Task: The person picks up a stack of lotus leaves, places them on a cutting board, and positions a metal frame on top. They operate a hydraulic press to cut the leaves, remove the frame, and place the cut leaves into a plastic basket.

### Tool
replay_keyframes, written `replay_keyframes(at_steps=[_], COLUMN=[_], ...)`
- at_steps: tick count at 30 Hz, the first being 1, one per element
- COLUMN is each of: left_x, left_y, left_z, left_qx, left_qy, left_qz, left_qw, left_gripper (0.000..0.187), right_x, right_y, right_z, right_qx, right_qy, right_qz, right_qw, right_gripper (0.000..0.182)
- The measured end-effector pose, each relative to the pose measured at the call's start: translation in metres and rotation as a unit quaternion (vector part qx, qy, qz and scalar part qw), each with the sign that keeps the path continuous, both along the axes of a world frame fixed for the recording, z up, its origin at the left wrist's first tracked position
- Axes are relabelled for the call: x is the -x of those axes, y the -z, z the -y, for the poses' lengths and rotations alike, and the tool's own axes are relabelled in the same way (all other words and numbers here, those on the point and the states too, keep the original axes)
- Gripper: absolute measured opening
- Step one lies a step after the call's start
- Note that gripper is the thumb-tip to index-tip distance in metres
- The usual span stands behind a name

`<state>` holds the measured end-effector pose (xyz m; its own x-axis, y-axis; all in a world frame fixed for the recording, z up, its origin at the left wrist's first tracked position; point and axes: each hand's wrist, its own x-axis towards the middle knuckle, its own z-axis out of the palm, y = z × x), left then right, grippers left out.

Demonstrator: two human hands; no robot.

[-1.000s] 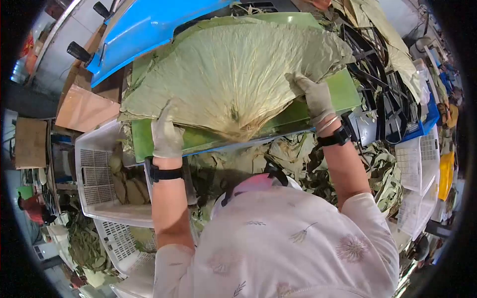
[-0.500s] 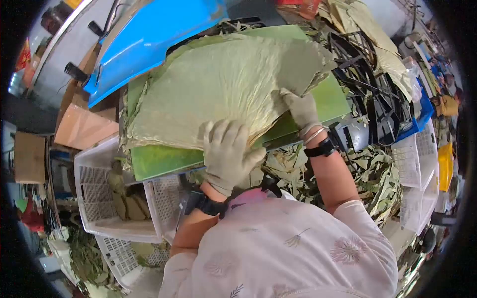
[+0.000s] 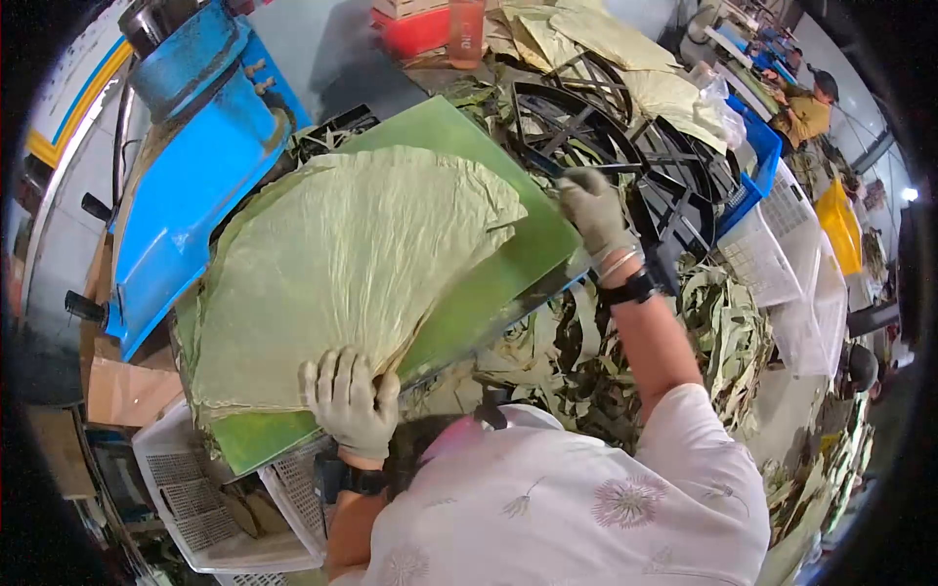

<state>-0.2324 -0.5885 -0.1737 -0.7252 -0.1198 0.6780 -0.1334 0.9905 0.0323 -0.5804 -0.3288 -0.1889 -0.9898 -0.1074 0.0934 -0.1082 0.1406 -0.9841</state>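
Observation:
A stack of large, pale green, fan-shaped leaves (image 3: 322, 259) lies on a green board (image 3: 459, 146). My left hand (image 3: 350, 402), in a light glove, rests on the stack's lower edge with its fingers apart. Off the board's right edge, my gloved right hand (image 3: 593, 210) has its fingers curled round the near end of a black curved frame (image 3: 576, 122). More black frames (image 3: 689, 166) lie just to the right, over leaf scraps. The fingertips of my right hand are partly hidden.
A blue machine part (image 3: 186, 215) stands at the left. White crates (image 3: 205, 498) are at the lower left and at the right, beside a blue crate (image 3: 757, 176). Cut leaves (image 3: 723, 342) are heaped at the right. A person (image 3: 809, 112) is at the far upper right.
The view has turned toward the right. My right hand has left the leaf stack and moved to the black frame, its fingers now curled. My left hand remains on the stack's lower edge.

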Motion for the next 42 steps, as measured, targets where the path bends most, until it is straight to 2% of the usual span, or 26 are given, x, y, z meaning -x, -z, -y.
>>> replay_keyframes(at_steps=[2, 4, 6, 8, 10, 12, 14, 16, 18, 20, 22, 23, 25, 26, 28, 30, 32, 35, 38, 40, 42], left_x=[0.000, 0.001, 0.003, 0.006, 0.006, 0.003, -0.002, -0.004, -0.005, -0.007, -0.008, -0.008, -0.008, -0.009, -0.010, -0.008, -0.009, -0.011, -0.009, -0.009, -0.006], left_y=[-0.001, -0.001, -0.004, -0.009, -0.014, -0.008, -0.006, -0.002, 0.001, 0.000, 0.002, 0.002, 0.004, 0.006, 0.008, 0.010, 0.014, 0.021, 0.027, 0.027, 0.031], left_z=[-0.001, -0.001, 0.000, -0.001, 0.000, 0.001, 0.002, 0.003, 0.003, 0.003, 0.005, 0.005, 0.005, 0.006, 0.007, 0.005, 0.005, 0.006, 0.008, 0.010, 0.011], left_qx=[-0.003, -0.011, -0.019, -0.039, -0.052, -0.076, -0.082, -0.081, -0.091, -0.094, -0.109, -0.109, -0.112, -0.111, -0.095, -0.092, -0.084, -0.089, -0.091, -0.094, -0.102], left_qy=[-0.012, -0.018, -0.042, -0.025, -0.065, -0.025, -0.044, -0.019, -0.030, -0.012, -0.008, -0.005, 0.002, 0.001, 0.006, -0.006, -0.013, -0.011, -0.012, 0.004, 0.010], left_qz=[0.011, 0.008, -0.004, -0.015, -0.025, -0.037, -0.052, -0.064, -0.071, -0.072, -0.078, -0.088, -0.100, -0.100, -0.098, -0.108, -0.105, -0.109, -0.126, -0.146, -0.145], left_qw=[1.000, 1.000, 0.999, 0.999, 0.996, 0.996, 0.994, 0.994, 0.993, 0.993, 0.991, 0.990, 0.989, 0.989, 0.991, 0.990, 0.991, 0.990, 0.988, 0.985, 0.984], left_gripper=[0.034, 0.030, 0.027, 0.024, 0.023, 0.022, 0.025, 0.029, 0.031, 0.032, 0.033, 0.034, 0.034, 0.034, 0.034, 0.033, 0.032, 0.033, 0.034, 0.034, 0.037], right_x=[0.035, 0.077, 0.118, 0.141, 0.161, 0.178, 0.221, 0.210, 0.141, 0.129, 0.102, 0.073, 0.014, 0.003, -0.043, -0.068, -0.108, -0.125, -0.145, -0.154, -0.151], right_y=[-0.021, -0.019, -0.009, 0.003, 0.018, 0.028, 0.053, 0.024, -0.032, -0.042, -0.057, -0.080, -0.121, -0.116, -0.134, -0.117, -0.125, -0.098, -0.092, -0.093, -0.083], right_z=[-0.018, -0.026, -0.035, -0.030, -0.026, -0.032, -0.051, -0.045, -0.015, -0.008, 0.013, 0.030, 0.072, 0.086, 0.129, 0.166, 0.208, 0.256, 0.287, 0.299, 0.315], right_qx=[-0.191, -0.432, -0.493, -0.501, -0.474, -0.428, -0.333, -0.503, -0.436, -0.349, -0.221, -0.225, -0.276, -0.252, -0.322, -0.267, -0.239, -0.224, -0.199, -0.226, -0.207], right_qy=[0.038, 0.112, 0.034, -0.013, -0.028, -0.047, -0.101, -0.021, -0.031, -0.060, -0.098, -0.102, -0.241, -0.279, -0.353, -0.413, -0.476, -0.501, -0.539, -0.537, -0.569], right_qz=[-0.169, -0.283, -0.240, -0.159, -0.154, -0.144, -0.072, -0.163, -0.155, -0.222, -0.230, -0.231, -0.209, -0.283, -0.332, -0.321, -0.407, -0.456, -0.402, -0.391, -0.409], right_qw=[0.966, 0.849, 0.836, 0.851, 0.867, 0.891, 0.935, 0.849, 0.886, 0.909, 0.943, 0.941, 0.907, 0.883, 0.813, 0.809, 0.742, 0.701, 0.713, 0.713, 0.683], right_gripper=[0.033, 0.034, 0.035, 0.034, 0.037, 0.039, 0.037, 0.030, 0.029, 0.029, 0.029, 0.029, 0.030, 0.029, 0.028, 0.027, 0.027, 0.028, 0.027, 0.026, 0.028])
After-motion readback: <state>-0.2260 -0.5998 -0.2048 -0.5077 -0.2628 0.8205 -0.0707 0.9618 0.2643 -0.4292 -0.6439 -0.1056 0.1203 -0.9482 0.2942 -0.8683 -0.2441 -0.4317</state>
